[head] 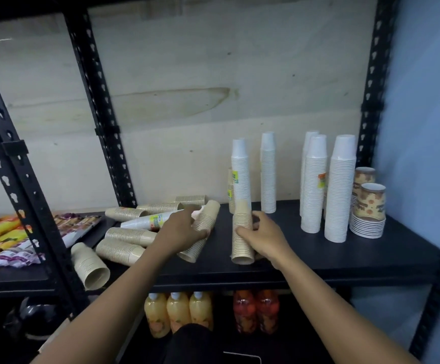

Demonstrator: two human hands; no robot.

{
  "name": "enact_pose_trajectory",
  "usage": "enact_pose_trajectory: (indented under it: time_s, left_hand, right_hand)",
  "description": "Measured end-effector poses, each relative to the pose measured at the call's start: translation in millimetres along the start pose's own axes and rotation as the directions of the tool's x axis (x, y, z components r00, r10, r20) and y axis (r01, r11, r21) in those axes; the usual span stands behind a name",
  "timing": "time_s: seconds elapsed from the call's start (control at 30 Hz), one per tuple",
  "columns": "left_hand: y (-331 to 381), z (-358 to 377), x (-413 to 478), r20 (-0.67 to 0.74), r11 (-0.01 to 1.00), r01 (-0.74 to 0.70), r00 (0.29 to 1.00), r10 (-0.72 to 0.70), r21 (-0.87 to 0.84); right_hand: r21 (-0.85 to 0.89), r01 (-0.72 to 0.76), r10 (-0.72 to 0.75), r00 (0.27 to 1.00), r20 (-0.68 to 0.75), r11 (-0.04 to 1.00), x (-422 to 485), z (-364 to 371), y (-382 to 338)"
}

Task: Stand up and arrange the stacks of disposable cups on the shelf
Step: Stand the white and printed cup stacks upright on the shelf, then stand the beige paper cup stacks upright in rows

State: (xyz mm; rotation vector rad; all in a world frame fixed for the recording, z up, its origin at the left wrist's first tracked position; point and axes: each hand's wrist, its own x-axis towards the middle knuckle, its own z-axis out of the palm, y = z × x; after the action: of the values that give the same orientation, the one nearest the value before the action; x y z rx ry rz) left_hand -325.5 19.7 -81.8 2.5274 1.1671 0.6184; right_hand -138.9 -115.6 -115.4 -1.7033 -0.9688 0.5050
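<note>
The left hand (183,228) is clasped over a leaning tan stack (208,215) of cups, fingers curled across its side. The right hand (264,236) grips an upright tan stack (243,218), fingers wrapped around its middle, at the front of the shelf (318,253). Both bare forearms reach up and forward, wrists nearly level. Fallen tan stacks (124,248) lie left of the left hand. White stacks (339,190) stand behind and right of the right hand.
</note>
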Motion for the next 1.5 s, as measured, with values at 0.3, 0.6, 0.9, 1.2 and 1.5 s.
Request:
enact_pose_trajectory:
  time_s: [0.3, 0.6, 0.9, 1.2, 1.5]
  left_hand:
    - [59.5, 34.1, 11.0, -0.178, 0.866, -0.158, 0.981, 0.081, -0.475]
    - [29.4, 61.1, -9.5, -0.265, 0.814, -0.169, 0.964, 0.019, -0.555]
    - [23.2, 79.1, -28.9, -0.249, 0.756, -0.186, 0.968, 0.031, -0.627]
    - [21.7, 80.0, -36.0, -0.209, 0.722, -0.178, 0.977, 0.047, -0.669]
    - [9.9, 67.4, -40.5, -0.149, 0.742, -0.133, 0.988, 0.046, -0.657]
  right_hand:
    - [-0.098, 0.214, -0.232, 0.937, -0.261, 0.972, -2.3, -70.2, 6.9]
    - [-0.003, 0.415, -0.41, 0.898, -0.161, 0.91, -23.6, -24.4, 28.7]
    - [-0.055, 0.468, -0.471, 0.872, -0.134, 0.882, -26.1, -9.2, 51.4]
    - [-0.007, 0.468, -0.466, 0.879, -0.103, 0.884, -27.6, -9.3, 57.8]
    - [-0.015, 0.413, -0.413, 0.908, -0.078, 0.911, -30.8, -23.5, 43.0]
